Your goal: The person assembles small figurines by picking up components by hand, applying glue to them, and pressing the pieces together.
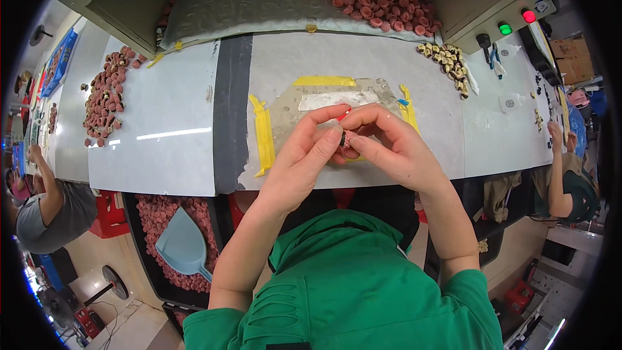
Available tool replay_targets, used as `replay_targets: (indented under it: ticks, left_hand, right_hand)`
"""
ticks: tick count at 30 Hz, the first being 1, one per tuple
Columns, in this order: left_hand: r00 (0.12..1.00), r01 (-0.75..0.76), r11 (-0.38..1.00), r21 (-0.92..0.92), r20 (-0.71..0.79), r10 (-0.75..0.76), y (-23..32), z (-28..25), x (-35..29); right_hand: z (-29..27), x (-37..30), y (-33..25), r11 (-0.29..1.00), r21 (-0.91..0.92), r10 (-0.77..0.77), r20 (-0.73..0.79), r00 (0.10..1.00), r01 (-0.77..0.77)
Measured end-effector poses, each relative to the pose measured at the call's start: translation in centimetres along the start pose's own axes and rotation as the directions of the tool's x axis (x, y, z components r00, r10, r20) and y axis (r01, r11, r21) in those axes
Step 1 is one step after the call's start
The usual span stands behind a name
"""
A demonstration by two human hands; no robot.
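Above the taped work patch [291,107] on the table, both hands meet in front of me. Between the fingertips is a small knobbly pink piece [346,139] with a dark part on its left side. My left hand [301,152] pinches it with thumb and forefinger, while my right hand [398,149] grips it from the other side. Something small and red [344,114] shows at the fingertips; I cannot make out what it is. Fingers cover most of the pink piece.
Pink pieces heap up on the machine's padded bed [240,6]. A pink-and-dark pile [107,94] lies left; cream-and-dark pieces [450,61] lie right, near pliers [497,61]. Below the table's left side, a black bin [139,220] holds pink pieces and a blue-grey scoop [181,243]. People sit at both sides.
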State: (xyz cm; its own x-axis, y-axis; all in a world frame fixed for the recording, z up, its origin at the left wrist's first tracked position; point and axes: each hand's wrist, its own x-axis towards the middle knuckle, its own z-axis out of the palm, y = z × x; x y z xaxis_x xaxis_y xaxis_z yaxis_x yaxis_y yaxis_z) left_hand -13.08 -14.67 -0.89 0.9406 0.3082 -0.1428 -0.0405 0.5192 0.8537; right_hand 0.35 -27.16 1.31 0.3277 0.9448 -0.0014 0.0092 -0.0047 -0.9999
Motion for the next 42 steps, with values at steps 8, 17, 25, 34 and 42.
replay_targets:
  ticks: [8, 17, 25, 34, 42]
  left_hand:
    - [0.999, -0.022, 1.000, 0.007, 0.033, 0.022, -0.8, -0.3, 0.1]
    - [0.967, -0.091, 0.737, 0.669, -0.117, 0.226, 3.6, -2.2, -0.4]
    - [0.772, 0.263, -0.400, 0.878, 0.058, 0.633, 11.7, -19.6, 0.4]
    - [0.715, 0.202, -0.462, 0.863, 0.193, 0.672, 11.9, -17.1, 3.5]
    - [0.851, -0.230, 0.078, 0.970, 0.162, 0.499, 6.5, -4.8, 17.3]
  right_hand:
    - [0.3, -0.3, -0.1, 0.988, 0.148, 0.037, -0.009, 0.999, -0.036]
    - [-4.1, -3.0, 0.3, 0.963, -0.258, -0.148, -0.248, 0.958, 0.082]
    - [-15.7, -6.2, 1.0, 0.641, -0.707, -0.402, -0.642, 0.653, -0.299]
    - [-14.3, -5.3, 1.3, 0.621, -0.759, -0.277, -0.444, 0.852, -0.194]
    - [-11.9, -2.1, 1.3, 0.455, -0.886, -0.391, -0.289, 0.874, -0.089]
